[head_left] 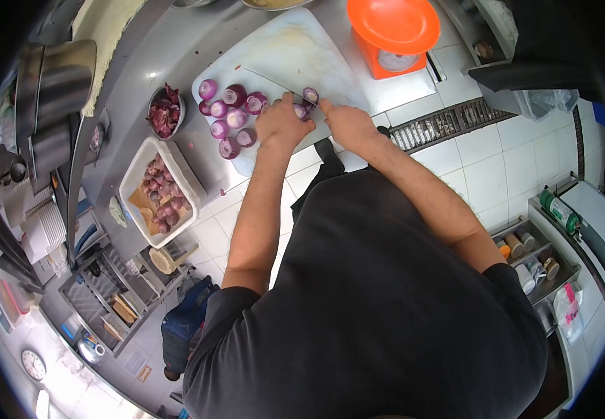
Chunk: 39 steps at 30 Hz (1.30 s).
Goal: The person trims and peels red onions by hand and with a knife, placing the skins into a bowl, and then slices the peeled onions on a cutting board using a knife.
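Note:
A knife lies across the white cutting board, its handle end in my closed right hand. My left hand is closed with its fingers on a red onion beside the blade, partly hidden by the fingers. A cut onion piece sits against the blade's far side. Left of my left hand, several peeled red onions with trimmed ends are grouped on the board.
A bowl of onion skins and a white bin of small unpeeled onions stand left of the board. An orange scale is at the back right. Below runs a floor drain grate. Another person appears at lower left.

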{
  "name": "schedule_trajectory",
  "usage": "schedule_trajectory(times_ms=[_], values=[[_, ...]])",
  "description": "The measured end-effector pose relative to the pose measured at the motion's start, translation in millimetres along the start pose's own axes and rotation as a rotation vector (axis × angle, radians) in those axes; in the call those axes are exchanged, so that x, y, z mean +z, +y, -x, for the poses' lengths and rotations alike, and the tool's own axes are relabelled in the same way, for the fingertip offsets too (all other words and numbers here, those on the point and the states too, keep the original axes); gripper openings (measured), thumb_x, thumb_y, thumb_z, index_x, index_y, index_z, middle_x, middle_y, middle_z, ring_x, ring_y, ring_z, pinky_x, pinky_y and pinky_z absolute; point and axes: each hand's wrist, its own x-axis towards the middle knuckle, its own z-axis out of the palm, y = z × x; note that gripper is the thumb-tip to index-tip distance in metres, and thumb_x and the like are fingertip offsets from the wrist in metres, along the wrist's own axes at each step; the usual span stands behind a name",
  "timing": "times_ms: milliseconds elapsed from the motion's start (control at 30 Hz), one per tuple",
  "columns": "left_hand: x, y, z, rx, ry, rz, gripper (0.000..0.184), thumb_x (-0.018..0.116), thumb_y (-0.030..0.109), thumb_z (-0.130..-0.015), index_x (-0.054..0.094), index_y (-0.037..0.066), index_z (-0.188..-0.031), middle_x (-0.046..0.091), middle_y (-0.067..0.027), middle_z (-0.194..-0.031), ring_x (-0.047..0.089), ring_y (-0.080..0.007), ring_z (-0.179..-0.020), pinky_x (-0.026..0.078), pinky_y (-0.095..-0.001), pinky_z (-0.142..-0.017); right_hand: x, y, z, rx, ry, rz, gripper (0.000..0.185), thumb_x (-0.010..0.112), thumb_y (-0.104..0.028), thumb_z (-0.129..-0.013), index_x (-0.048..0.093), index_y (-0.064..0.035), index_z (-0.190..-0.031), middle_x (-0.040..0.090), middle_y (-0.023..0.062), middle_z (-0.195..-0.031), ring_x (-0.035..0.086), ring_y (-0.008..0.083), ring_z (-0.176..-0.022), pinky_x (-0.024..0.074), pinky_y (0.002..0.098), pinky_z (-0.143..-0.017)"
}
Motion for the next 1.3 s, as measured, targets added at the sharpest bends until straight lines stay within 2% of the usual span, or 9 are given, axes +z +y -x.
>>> schedule_trajectory(times_ms=[167, 267, 467, 667, 767, 867, 967, 1067, 1300], values=[[20, -23, 5, 0.12, 0.171, 0.189, 0.069, 0.085, 0.034, -0.073, 0.064, 0.006, -0.133, 0.073, -0.0168, -0.124, 0.071, -0.0357, -0.114, 0.057, -0.0452, -0.095, 2, 2, -1, 0.016, -0.004, -0.001, 0.036, 0.046, -0.007, -0.099, 0.054, -0.0034, -0.134, 0.075, 0.0241, -0.105, 0.073, 0.0432, -0.1, 0.057, 0.0549, -0.085], [36, -33, 9, 0.202, 0.27, 0.35, 0.065, 0.086, 0.028, -0.075, 0.061, 0.005, -0.131, 0.073, -0.0167, -0.119, 0.071, -0.0328, -0.113, 0.058, -0.0422, -0.093, 1, 1, 0, 0.031, -0.004, -0.019, 0.037, 0.046, -0.007, -0.099, 0.054, -0.0037, -0.135, 0.074, 0.0242, -0.105, 0.073, 0.0438, -0.1, 0.0567, 0.0553, -0.085], [57, -43, 16, 0.258, 0.34, 0.724, 0.066, 0.085, 0.007, -0.076, 0.054, 0.004, -0.135, 0.066, -0.0149, -0.129, 0.068, -0.0264, -0.12, 0.059, -0.0396, -0.098, -1, -2, 1, 0.042, -0.024, -0.005, 0.037, 0.05, -0.009, -0.1, 0.053, -0.0038, -0.137, 0.074, 0.0235, -0.107, 0.072, 0.0435, -0.101, 0.0561, 0.0557, -0.085], [87, -35, 10, 0.419, 0.456, 1.012, 0.067, 0.081, -0.003, -0.074, 0.051, 0.004, -0.134, 0.06, -0.0172, -0.134, 0.065, -0.0304, -0.121, 0.055, -0.0391, -0.102, 2, -1, 0, 0.054, 0.012, -0.037, 0.037, 0.06, -0.019, -0.103, 0.053, -0.0047, -0.137, 0.075, 0.0228, -0.099, 0.072, 0.0449, -0.096, 0.056, 0.0572, -0.082], [104, -35, 11, 0.425, 0.517, 1.008, 0.066, 0.081, -0.001, -0.075, 0.05, 0.004, -0.133, 0.059, -0.0175, -0.135, 0.065, -0.0319, -0.122, 0.055, -0.0413, -0.102, 9, 7, -1, 0.021, 0.077, -0.067, 0.034, 0.064, -0.022, -0.102, 0.052, -0.0062, -0.13, 0.073, 0.0253, -0.094, 0.07, 0.0487, -0.092, 0.0534, 0.0595, -0.078], [101, -34, 19, 0.421, 0.573, 0.95, 0.066, 0.085, 0.0, -0.078, 0.051, 0.004, -0.135, 0.057, -0.0162, -0.136, 0.06, -0.0275, -0.129, 0.054, -0.0378, -0.107, 1, 6, 6, 0.022, 0.1, -0.064, 0.029, 0.066, -0.023, -0.101, 0.052, -0.0064, -0.122, 0.072, 0.025, -0.093, 0.069, 0.0491, -0.091, 0.0524, 0.059, -0.077], [90, -35, 26, 0.377, 0.75, 0.67, 0.061, 0.089, 0.006, -0.077, 0.057, 0.005, -0.13, 0.057, -0.0169, -0.133, 0.059, -0.0296, -0.127, 0.056, -0.0371, -0.101, -16, 2, 23, -0.032, 0.166, -0.039, 0.024, 0.066, -0.021, -0.101, 0.053, -0.005, -0.113, 0.071, 0.0228, -0.089, 0.069, 0.047, -0.089, 0.0524, 0.0584, -0.075], [87, -31, 29, 0.29, 0.702, 0.755, 0.057, 0.09, 0.008, -0.076, 0.061, 0.006, -0.126, 0.056, -0.0162, -0.129, 0.06, -0.0305, -0.121, 0.058, -0.0369, -0.093, -39, 1, 48, -0.056, 0.13, -0.027, 0.024, 0.067, -0.022, -0.1, 0.051, -0.0053, -0.108, 0.07, 0.0223, -0.088, 0.069, 0.0469, -0.087, 0.0513, 0.058, -0.073], [76, -33, 25, 0.276, 0.593, 0.791, 0.06, 0.088, 0.007, -0.075, 0.057, 0.003, -0.126, 0.055, -0.0158, -0.125, 0.062, -0.0295, -0.113, 0.062, -0.0383, -0.087, -58, -2, 87, -0.061, 0.028, 0.032, 0.023, 0.067, -0.02, -0.1, 0.053, -0.0056, -0.11, 0.07, 0.0225, -0.09, 0.069, 0.0458, -0.09, 0.0523, 0.0568, -0.074]])
